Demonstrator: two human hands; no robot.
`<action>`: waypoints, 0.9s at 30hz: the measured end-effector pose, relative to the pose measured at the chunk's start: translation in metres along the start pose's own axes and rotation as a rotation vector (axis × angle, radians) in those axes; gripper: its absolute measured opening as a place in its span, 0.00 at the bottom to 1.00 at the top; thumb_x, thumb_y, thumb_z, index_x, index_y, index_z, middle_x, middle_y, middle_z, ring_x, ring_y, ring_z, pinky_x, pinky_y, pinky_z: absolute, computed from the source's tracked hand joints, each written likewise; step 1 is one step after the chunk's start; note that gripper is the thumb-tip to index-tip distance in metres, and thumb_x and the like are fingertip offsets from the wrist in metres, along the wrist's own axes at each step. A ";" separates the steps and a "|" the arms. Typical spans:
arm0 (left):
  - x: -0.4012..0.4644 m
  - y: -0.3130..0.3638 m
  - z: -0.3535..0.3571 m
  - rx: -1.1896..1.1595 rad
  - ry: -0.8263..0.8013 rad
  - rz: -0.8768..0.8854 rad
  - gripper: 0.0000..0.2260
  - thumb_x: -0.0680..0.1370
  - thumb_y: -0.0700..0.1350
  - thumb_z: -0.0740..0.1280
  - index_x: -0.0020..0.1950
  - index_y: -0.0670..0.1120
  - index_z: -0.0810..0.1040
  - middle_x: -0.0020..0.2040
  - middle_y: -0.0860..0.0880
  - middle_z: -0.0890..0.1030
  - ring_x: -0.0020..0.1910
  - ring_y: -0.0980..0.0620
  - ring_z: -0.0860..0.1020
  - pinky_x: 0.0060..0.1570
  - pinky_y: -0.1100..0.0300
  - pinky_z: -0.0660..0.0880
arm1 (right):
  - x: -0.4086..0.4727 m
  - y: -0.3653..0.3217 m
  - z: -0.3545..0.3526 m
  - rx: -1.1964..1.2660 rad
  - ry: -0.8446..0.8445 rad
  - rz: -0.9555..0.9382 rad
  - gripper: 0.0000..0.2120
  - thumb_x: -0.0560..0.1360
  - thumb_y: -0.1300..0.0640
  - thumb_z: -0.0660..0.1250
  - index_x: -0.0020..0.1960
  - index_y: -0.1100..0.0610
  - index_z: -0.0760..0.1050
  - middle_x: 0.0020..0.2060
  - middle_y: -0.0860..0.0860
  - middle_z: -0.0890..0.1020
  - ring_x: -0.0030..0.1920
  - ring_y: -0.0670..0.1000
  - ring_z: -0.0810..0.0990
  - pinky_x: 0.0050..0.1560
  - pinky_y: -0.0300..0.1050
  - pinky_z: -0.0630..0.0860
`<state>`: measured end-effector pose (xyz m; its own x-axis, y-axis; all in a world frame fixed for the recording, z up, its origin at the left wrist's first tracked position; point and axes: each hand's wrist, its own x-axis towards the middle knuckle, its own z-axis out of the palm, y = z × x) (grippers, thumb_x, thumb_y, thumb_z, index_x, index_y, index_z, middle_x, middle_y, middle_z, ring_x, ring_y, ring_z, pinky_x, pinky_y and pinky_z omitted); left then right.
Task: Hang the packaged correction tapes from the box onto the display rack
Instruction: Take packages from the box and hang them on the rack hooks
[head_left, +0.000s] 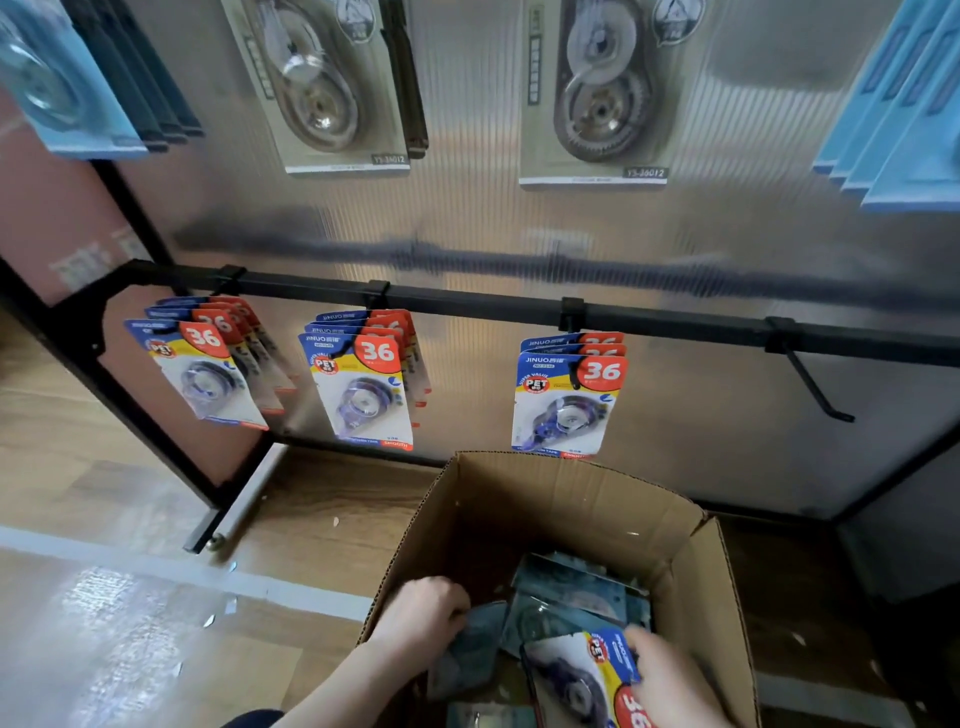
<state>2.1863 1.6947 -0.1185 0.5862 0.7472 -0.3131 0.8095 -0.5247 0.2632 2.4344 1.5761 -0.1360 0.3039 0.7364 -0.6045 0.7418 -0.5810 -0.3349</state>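
Reaching down into the cardboard box (519, 519), both hands work among the loose packs; the left hand (423, 616) curls its fingers over a bluish pack, apparently gripping it, though blur hides the detail; the right hand (670, 680) holds a packaged correction tape (582, 675) face up; the box sits on a wooden floor (130, 467) below the display rack (467, 301), where three hooks carry hung packs (569, 395).

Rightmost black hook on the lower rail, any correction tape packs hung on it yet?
No, the rightmost black hook on the black metal rail is bare, while the three hooks left of it carry blue-and-red carded correction tape packs.
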 end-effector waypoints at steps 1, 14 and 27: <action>0.000 0.000 0.000 -0.051 0.007 -0.005 0.10 0.76 0.47 0.62 0.53 0.47 0.79 0.54 0.48 0.80 0.54 0.47 0.77 0.50 0.58 0.72 | -0.001 0.002 0.001 -0.018 0.024 0.008 0.09 0.71 0.52 0.62 0.51 0.45 0.73 0.46 0.48 0.81 0.46 0.44 0.79 0.45 0.34 0.73; -0.001 0.008 -0.004 -0.337 -0.142 -0.100 0.11 0.76 0.41 0.62 0.57 0.45 0.77 0.55 0.45 0.80 0.52 0.49 0.77 0.40 0.67 0.66 | -0.001 -0.005 -0.007 -0.052 0.232 0.024 0.11 0.79 0.51 0.59 0.39 0.53 0.71 0.36 0.47 0.79 0.37 0.47 0.77 0.32 0.40 0.67; -0.009 0.007 0.019 0.058 -0.426 -0.154 0.21 0.75 0.43 0.63 0.68 0.48 0.68 0.66 0.45 0.71 0.63 0.45 0.72 0.57 0.57 0.71 | -0.011 -0.008 -0.006 -0.205 0.203 -0.022 0.08 0.79 0.49 0.58 0.43 0.50 0.68 0.45 0.45 0.81 0.39 0.45 0.76 0.28 0.35 0.64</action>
<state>2.1871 1.6768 -0.1310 0.4098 0.5907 -0.6951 0.8818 -0.4516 0.1361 2.4288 1.5745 -0.1218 0.3845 0.8145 -0.4344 0.8486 -0.4971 -0.1810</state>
